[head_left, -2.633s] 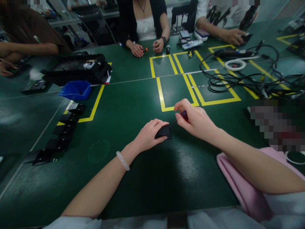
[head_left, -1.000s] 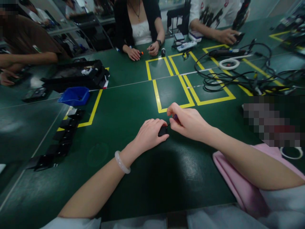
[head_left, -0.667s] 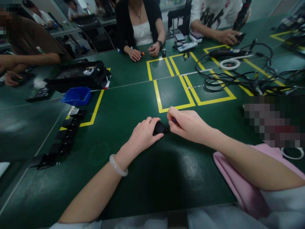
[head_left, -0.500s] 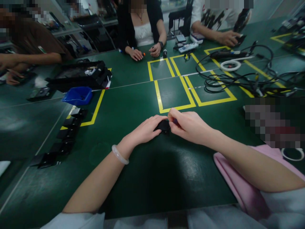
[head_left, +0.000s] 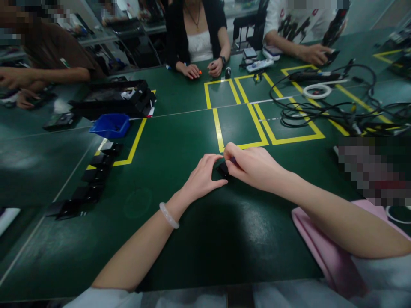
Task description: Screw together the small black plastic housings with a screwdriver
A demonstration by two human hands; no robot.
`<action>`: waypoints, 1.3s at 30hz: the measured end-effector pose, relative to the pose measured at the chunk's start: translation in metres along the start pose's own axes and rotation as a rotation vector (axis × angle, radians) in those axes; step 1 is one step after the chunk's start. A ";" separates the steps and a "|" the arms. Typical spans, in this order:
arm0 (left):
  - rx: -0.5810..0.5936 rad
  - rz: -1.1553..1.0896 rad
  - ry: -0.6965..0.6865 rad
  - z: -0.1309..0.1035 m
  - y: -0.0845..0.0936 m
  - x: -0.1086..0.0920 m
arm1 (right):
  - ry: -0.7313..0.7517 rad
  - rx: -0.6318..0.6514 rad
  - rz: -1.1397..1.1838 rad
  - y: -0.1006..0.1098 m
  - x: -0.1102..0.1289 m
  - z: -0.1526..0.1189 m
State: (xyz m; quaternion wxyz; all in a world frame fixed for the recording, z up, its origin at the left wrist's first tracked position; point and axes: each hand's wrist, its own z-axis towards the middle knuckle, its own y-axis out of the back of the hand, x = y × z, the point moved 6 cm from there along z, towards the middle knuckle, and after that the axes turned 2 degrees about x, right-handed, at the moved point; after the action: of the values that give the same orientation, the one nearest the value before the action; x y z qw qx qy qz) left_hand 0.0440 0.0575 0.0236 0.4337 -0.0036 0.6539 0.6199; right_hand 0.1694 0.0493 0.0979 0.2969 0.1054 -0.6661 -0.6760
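A small black part (head_left: 222, 168) lies on the green table (head_left: 199, 239) in front of me, partly hidden by my fingers. My left hand (head_left: 205, 174) is to its left, thumb and fingers spread apart around its near and far sides, holding nothing. Over the right side of the part is my right hand (head_left: 248, 164), its fingers curled and pinched together; what they grip is too hidden to make out. A pale bracelet (head_left: 168, 215) circles my left wrist.
Several black pieces (head_left: 93, 174) form a row at the left, below a blue bin (head_left: 111, 125) and black trays (head_left: 112, 99). Yellow tape outlines (head_left: 218, 128) mark the table. Black cables (head_left: 295, 113) lie at the right, a pink cloth (head_left: 313, 239) near my right arm. Three people sit across.
My left thumb has moved away from the black part and my left hand has opened. My right hand stays pinched over the part. The whole view has shifted slightly.
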 end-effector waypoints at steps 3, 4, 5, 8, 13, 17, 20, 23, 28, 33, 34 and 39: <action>-0.112 0.030 0.092 -0.008 -0.001 0.001 | 0.018 -0.010 -0.049 0.001 0.002 0.007; -0.127 0.030 0.104 -0.011 -0.002 -0.001 | 0.021 -0.011 -0.057 0.001 0.002 0.008; -0.136 0.026 0.109 -0.012 -0.003 -0.002 | 0.023 -0.008 -0.062 0.000 0.002 0.010; -0.150 0.002 0.113 -0.013 -0.006 -0.006 | 0.040 0.014 -0.050 -0.002 0.004 0.010; -0.163 0.017 0.143 -0.012 -0.010 -0.007 | 0.067 0.050 0.050 -0.003 0.008 0.008; -0.193 0.020 0.138 -0.013 -0.011 -0.008 | 0.072 0.050 0.135 -0.002 0.007 0.007; -0.204 0.011 0.127 -0.013 -0.011 -0.009 | 0.081 0.040 0.173 -0.002 0.006 0.006; -0.203 -0.001 0.124 -0.012 -0.011 -0.010 | 0.094 0.038 0.194 -0.002 0.006 0.005; -0.198 0.001 0.128 -0.013 -0.012 -0.008 | 0.100 0.032 0.213 -0.004 0.004 0.007; -0.171 0.011 0.138 -0.013 -0.015 -0.006 | 0.079 0.017 0.203 -0.006 0.001 0.008; -0.168 0.005 0.140 -0.012 -0.015 -0.006 | 0.078 0.014 0.204 -0.005 0.001 0.008; -0.155 -0.004 0.146 -0.013 -0.016 -0.004 | 0.060 -0.014 0.158 -0.003 0.003 0.006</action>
State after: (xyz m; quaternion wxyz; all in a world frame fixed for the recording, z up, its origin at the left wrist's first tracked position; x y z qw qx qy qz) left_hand 0.0484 0.0412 0.0115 0.3846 -0.0835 0.6337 0.6660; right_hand 0.1633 0.0529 0.0966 0.3700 0.0707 -0.6582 -0.6518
